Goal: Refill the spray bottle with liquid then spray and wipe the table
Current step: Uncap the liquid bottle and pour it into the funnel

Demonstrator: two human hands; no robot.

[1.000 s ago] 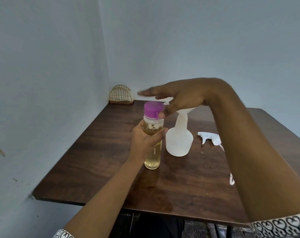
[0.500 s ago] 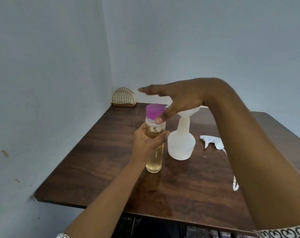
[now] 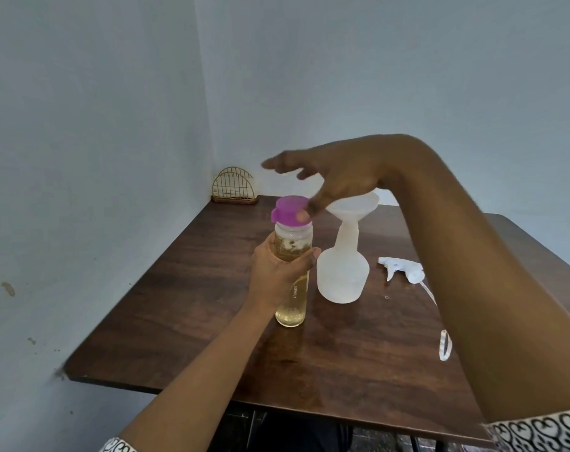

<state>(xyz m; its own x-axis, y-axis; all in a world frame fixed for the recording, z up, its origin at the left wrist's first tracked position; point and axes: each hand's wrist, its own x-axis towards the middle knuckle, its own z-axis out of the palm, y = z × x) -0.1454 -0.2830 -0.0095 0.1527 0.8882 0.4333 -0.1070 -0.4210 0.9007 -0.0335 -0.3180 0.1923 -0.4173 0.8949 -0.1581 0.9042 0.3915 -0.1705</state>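
A clear bottle of yellowish liquid [image 3: 292,308] with a purple cap [image 3: 288,208] stands on the brown wooden table [image 3: 186,295]. My left hand [image 3: 277,275] is wrapped around its middle. My right hand [image 3: 342,174] hovers over the cap, fingers spread, with the thumb tip pressed against the cap's right side. Just to the right stands the white translucent spray bottle [image 3: 342,278] with a white funnel [image 3: 355,207] in its neck. Its white spray head [image 3: 404,270] lies on the table further right, partly behind my right forearm.
A gold wire holder [image 3: 233,187] sits in the far left corner against the wall. The spray head's thin tube [image 3: 445,345] trails toward the near right. Walls close the table's left and far sides. Its near edge is just before me.
My right hand's fingers have lifted and spread while the thumb stays on the cap. A tab of the cap now shows on its left. The left hand keeps hold of the bottle.
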